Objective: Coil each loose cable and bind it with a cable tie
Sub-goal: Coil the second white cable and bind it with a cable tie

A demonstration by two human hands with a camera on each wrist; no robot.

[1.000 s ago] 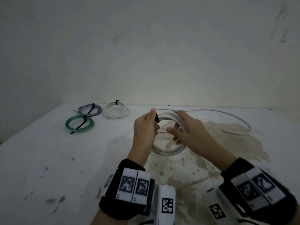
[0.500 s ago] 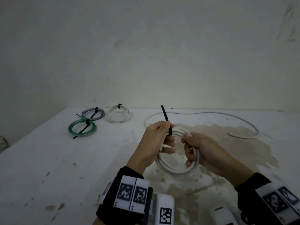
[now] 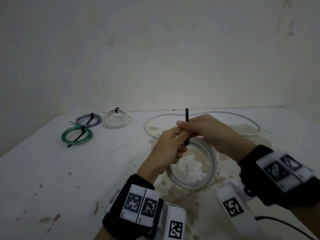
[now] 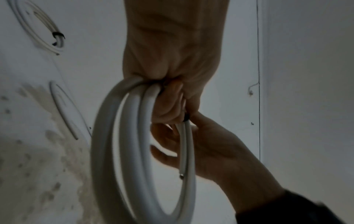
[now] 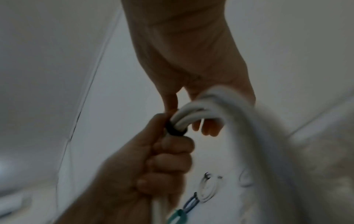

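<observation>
A white cable coil [image 3: 213, 163] of several loops hangs above the stained table. My left hand [image 3: 179, 144] grips its top, where a black cable tie [image 3: 187, 113] wraps the loops; the tie's tail sticks straight up. My right hand [image 3: 186, 126] reaches over from the right and pinches that tail just above the left fist. The left wrist view shows the coil [image 4: 107, 151] held in the left hand [image 4: 168, 97], its cut end hanging free, with the right hand [image 4: 210, 144] behind it. In the right wrist view the tie's loop [image 5: 174, 130] circles the cable bundle [image 5: 193, 112].
Three bound coils lie at the back left: green [image 3: 64, 135], blue-grey [image 3: 81, 117] and white [image 3: 108, 124]. A long loose white cable [image 3: 242, 116] curves across the back of the table [image 3: 52, 170]. The wall stands just behind. A thin black lead [image 3: 285, 224] runs at the lower right.
My right hand let go of the coil's right side and moved up to pinch the tie's tail. The left hand kept its grip on the coil at the tie.
</observation>
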